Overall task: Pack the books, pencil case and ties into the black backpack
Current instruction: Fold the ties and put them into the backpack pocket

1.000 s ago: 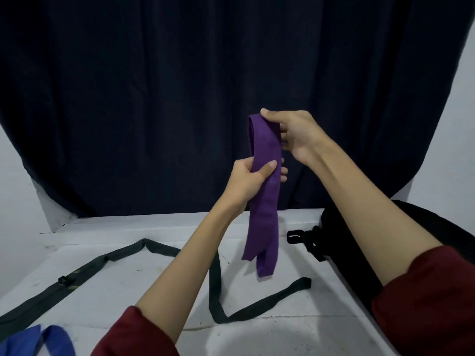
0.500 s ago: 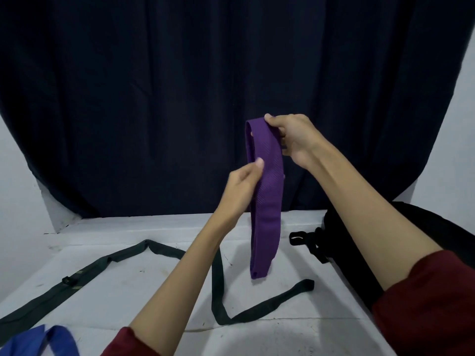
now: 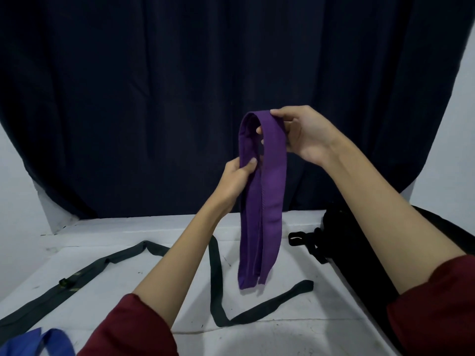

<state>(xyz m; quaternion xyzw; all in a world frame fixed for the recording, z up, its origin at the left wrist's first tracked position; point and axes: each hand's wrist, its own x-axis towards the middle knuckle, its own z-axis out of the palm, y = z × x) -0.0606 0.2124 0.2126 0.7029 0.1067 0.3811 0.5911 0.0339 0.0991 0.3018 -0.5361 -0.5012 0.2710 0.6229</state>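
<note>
A single wide-angle head camera is looking forward and slightly down from close behind the raised forearms (no second view is sharing the scene), taking in the white table (image 3: 295, 327) along the bottom and the dark curtain (image 3: 154, 98) filling the upper frame.

dark navy curtain (image 3: 154, 98) hangs in folds right across the back, its hem just behind the far edge of the bench | white bench (image 3: 295, 330), top scuffed and marked | pale wall (image 3: 15, 201) showing at both sides
</note>
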